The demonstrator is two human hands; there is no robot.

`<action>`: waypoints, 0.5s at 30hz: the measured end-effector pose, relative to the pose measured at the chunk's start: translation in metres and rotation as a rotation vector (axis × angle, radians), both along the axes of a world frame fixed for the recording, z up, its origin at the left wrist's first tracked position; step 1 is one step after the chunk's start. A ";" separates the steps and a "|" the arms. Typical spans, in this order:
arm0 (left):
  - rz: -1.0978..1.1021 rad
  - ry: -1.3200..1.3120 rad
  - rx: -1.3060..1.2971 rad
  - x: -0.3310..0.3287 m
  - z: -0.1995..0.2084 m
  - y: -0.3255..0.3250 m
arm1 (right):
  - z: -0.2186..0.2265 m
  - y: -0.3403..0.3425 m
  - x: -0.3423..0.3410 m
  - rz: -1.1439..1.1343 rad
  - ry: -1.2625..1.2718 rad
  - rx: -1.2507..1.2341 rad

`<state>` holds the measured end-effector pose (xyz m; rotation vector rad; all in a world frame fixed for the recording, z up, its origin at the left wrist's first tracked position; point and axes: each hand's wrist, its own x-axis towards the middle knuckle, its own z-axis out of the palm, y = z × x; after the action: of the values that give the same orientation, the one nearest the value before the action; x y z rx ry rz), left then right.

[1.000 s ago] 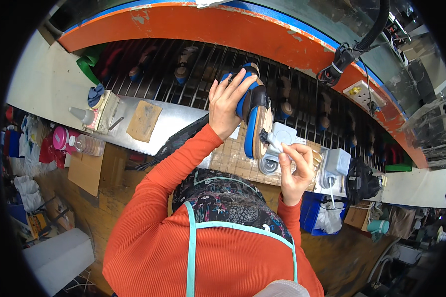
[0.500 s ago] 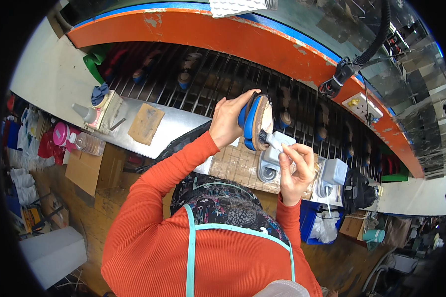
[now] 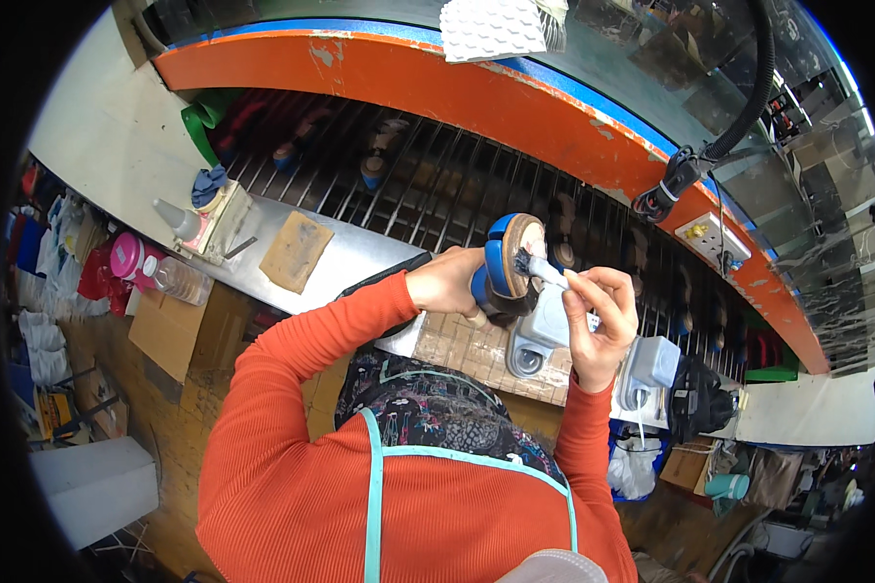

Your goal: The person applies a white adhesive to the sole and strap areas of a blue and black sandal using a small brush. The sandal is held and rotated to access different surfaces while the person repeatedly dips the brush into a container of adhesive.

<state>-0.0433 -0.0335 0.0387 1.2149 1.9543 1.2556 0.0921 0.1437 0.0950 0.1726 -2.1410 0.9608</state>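
My left hand (image 3: 445, 282) is wrapped round a blue shoe (image 3: 498, 262) with a brown-edged sole, tilted so its pale underside faces right. Between the fingertips of my right hand (image 3: 603, 321) is a brush (image 3: 546, 271) with a pale handle. Its dark bristles touch the shoe's underside, where a dark smear shows. Just below the brush stands a grey plastic pot (image 3: 551, 323) with a round opening. A second grey pot (image 3: 655, 361) is to the right of my right hand. Under the shoe lies a tan, tape-covered board (image 3: 462, 345).
Beyond my hands runs a rack of metal rods (image 3: 428, 185) with several shoes on it, under an orange beam (image 3: 379, 73). A tan pad (image 3: 297, 253) lies on the metal ledge at left, near a small stand (image 3: 216, 228). A socket strip (image 3: 715, 240) hangs at right.
My left hand has lowered and turned the shoe, so its end now faces the brush more. My right hand has shifted slightly right, and the bristles still touch the underside.
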 end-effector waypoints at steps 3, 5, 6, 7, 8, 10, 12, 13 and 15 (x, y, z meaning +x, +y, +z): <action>-0.082 -0.119 -0.046 0.001 0.004 -0.003 | 0.005 0.006 -0.004 -0.004 -0.009 0.029; -0.139 -0.266 -0.040 0.001 0.008 -0.004 | 0.008 0.011 -0.007 -0.005 -0.005 0.087; -0.192 -0.331 -0.045 0.000 0.011 -0.004 | 0.009 0.012 -0.008 -0.005 -0.015 0.054; -0.235 -0.386 -0.072 -0.001 0.014 -0.004 | 0.009 0.014 -0.010 -0.007 -0.013 0.075; -0.290 -0.465 -0.088 -0.003 0.017 -0.004 | 0.010 0.017 -0.011 -0.008 -0.010 0.095; -0.337 -0.495 -0.113 -0.005 0.021 -0.004 | 0.011 0.021 -0.013 -0.012 -0.005 0.119; -0.374 -0.503 -0.163 -0.006 0.025 -0.003 | 0.010 0.024 -0.014 -0.016 -0.001 0.128; -0.389 -0.496 -0.201 -0.007 0.026 -0.001 | 0.010 0.026 -0.015 -0.016 0.007 0.140; -0.428 -0.519 -0.226 -0.009 0.028 0.000 | 0.010 0.029 -0.017 -0.015 0.022 0.167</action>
<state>-0.0518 -0.0333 0.0663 0.9965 1.3321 0.9722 0.0750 0.1730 0.1054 0.2477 -2.1991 0.7678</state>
